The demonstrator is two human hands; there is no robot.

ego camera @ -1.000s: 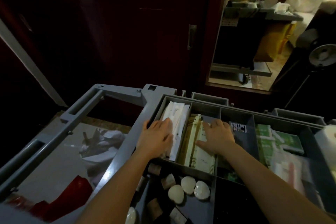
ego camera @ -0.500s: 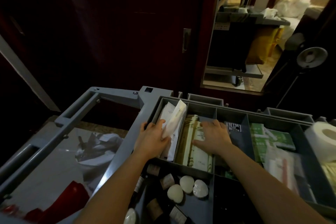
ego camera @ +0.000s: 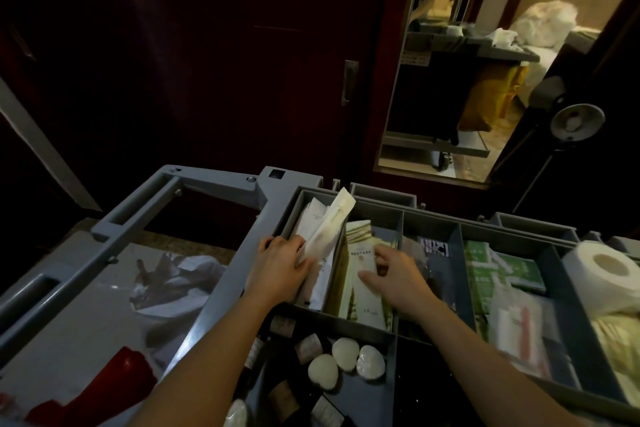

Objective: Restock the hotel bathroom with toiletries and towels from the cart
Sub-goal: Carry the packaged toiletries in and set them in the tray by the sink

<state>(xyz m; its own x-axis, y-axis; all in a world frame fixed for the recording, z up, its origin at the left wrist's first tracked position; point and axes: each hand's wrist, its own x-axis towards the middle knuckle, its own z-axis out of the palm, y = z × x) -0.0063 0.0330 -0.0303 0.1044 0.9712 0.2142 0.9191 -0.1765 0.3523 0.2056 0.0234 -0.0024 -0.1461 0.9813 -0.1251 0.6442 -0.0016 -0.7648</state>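
Note:
The grey cart tray [ego camera: 433, 218] holds toiletries in compartments. My left hand [ego camera: 280, 267] grips a long white sachet [ego camera: 330, 225], tilted up out of the far-left compartment where more white sachets [ego camera: 313, 218] lie. My right hand [ego camera: 394, 277] pinches a cream and gold-striped packet [ego camera: 362, 260] in the second compartment, thumb on its face. Round white soaps [ego camera: 344, 359] and small dark bottles [ego camera: 306, 347] lie in the near compartment. Green packets [ego camera: 509, 270] and a toilet roll [ego camera: 602, 274] sit to the right.
The cart's grey frame [ego camera: 138, 204] extends left over a bag holding crumpled white linen [ego camera: 173, 274] and something red [ego camera: 117, 378]. Dark wooden doors [ego camera: 242, 62] stand ahead. A mirror [ego camera: 485, 62] at right reflects the cart and a person.
My left hand has lifted one white sachet up from the pile and tilted it further. My right hand has curled onto the striped packet it lay on.

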